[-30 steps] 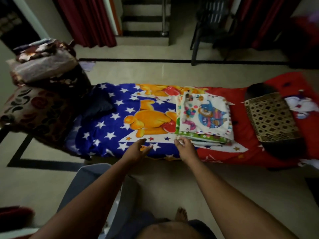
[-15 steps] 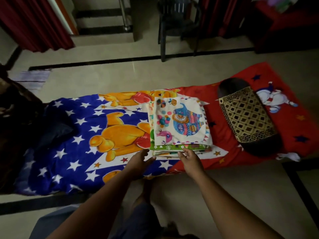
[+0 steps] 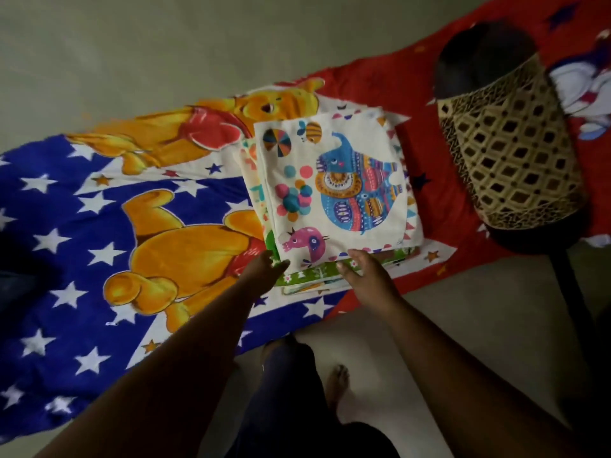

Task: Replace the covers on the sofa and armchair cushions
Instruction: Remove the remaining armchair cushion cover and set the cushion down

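Covers [image 3: 337, 190] stacked beside bolster [image 3: 509, 160] on mattress [image 3: 99, 226].

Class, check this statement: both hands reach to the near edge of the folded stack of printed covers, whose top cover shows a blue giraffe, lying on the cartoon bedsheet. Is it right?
Not quite. The head view shows a blue elephant on the top cover, not a giraffe. The rest holds: the left hand and right hand reach to the stack's near edge on the cartoon bedsheet.

Cream elephant-print cover [image 3: 337, 190]; blue starred, red sheet [image 3: 82, 226].
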`<move>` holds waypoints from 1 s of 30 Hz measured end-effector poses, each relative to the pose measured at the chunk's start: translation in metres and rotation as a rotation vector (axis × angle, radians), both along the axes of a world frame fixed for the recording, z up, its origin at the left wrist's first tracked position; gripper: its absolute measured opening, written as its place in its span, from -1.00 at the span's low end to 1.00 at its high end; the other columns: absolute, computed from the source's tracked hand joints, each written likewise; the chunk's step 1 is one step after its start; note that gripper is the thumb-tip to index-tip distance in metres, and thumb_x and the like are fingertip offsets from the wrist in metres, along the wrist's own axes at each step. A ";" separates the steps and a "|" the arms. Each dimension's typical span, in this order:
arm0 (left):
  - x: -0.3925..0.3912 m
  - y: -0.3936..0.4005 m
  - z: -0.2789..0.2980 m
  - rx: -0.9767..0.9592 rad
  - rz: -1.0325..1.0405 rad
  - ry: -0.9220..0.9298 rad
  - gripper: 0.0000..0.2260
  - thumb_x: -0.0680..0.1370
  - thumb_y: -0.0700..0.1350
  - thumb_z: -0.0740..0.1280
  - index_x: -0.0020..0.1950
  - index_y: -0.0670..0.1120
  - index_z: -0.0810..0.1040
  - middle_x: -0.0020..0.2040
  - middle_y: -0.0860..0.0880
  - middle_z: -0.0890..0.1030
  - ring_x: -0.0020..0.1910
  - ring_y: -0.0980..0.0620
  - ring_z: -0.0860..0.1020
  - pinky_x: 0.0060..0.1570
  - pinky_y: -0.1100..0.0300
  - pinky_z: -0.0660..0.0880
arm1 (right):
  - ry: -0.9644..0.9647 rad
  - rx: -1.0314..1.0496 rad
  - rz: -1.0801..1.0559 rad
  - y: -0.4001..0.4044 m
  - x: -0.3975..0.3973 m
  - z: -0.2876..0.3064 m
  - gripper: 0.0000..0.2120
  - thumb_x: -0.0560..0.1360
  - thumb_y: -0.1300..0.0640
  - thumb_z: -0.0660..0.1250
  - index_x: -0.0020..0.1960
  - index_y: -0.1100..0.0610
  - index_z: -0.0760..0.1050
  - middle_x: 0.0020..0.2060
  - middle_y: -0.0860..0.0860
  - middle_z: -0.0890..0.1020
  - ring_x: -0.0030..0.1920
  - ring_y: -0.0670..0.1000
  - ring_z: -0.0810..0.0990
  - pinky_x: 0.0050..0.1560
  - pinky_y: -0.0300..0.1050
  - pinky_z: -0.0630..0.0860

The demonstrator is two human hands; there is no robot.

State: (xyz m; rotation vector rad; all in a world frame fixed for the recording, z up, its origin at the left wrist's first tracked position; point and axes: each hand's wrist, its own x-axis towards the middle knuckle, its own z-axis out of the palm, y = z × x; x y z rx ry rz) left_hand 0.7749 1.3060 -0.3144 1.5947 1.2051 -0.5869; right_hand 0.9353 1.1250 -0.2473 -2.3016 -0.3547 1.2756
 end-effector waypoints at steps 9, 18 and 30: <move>0.064 0.026 -0.072 -0.196 0.322 0.073 -0.74 0.57 -0.01 0.43 0.19 -0.07 0.52 -0.01 -0.09 0.63 -0.05 -0.04 0.63 -0.04 0.00 0.66 | 0.007 -0.078 -0.050 0.024 0.025 -0.048 -0.48 0.59 -0.09 0.36 0.46 0.12 0.40 0.41 0.06 0.48 0.41 0.07 0.44 0.35 -0.09 0.37; 0.095 0.022 -0.035 -0.132 0.355 -0.028 -0.76 0.55 0.00 0.37 0.09 -0.14 0.62 -0.02 -0.15 0.67 -0.12 -0.10 0.63 -0.04 -0.01 0.62 | 0.018 -0.052 -0.066 0.024 0.023 -0.043 -0.39 0.52 -0.07 0.45 0.49 0.09 0.36 0.42 0.07 0.46 0.39 0.06 0.45 0.26 -0.15 0.38; 0.147 -0.069 0.166 -0.475 0.157 -0.523 -0.87 0.62 -0.13 0.36 0.15 -0.09 0.60 0.00 -0.14 0.72 -0.05 -0.10 0.70 -0.04 -0.03 0.59 | -0.564 0.094 -0.127 -0.045 0.018 0.081 -0.46 0.53 0.14 0.41 0.48 0.02 0.38 0.26 0.05 0.61 0.25 0.10 0.57 0.20 0.01 0.55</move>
